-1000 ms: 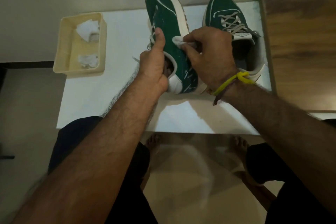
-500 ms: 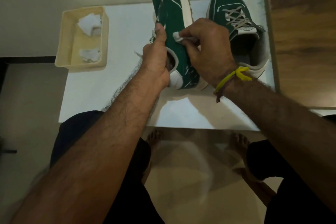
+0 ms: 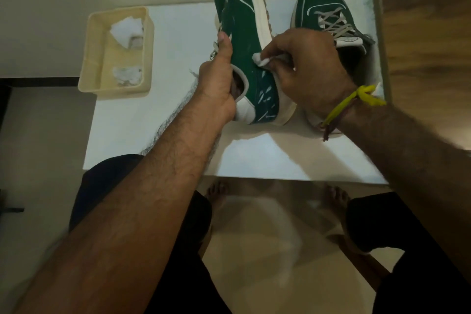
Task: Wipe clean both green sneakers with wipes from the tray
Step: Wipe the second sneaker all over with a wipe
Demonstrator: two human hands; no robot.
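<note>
Two hands work one sneaker [image 3: 244, 41] tipped on its side over the bench [image 3: 178, 33]: left hand [image 3: 219, 89] curled into its collar, right hand [image 3: 305, 71] pinching a wipe [image 3: 260, 60] against the green flank, best rubbed firmly in short strokes.

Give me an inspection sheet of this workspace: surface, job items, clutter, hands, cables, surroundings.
Surface: white table, glossy, with the shoes and tray on it.
Job's things: held sneaker turned on its side, sole facing right; second sneaker upright on the table behind the right hand; beige tray at the left with two crumpled wipes, far wipe and near wipe; wipe in use pressed against the held sneaker's green side.
Clutter: nothing seen.
Hands: left hand grips the held sneaker at its collar, thumb up; right hand pinches the wipe in use.
Cables: nothing seen.
Surroundings: wooden surface to the right, tiled floor below with bare feet.
</note>
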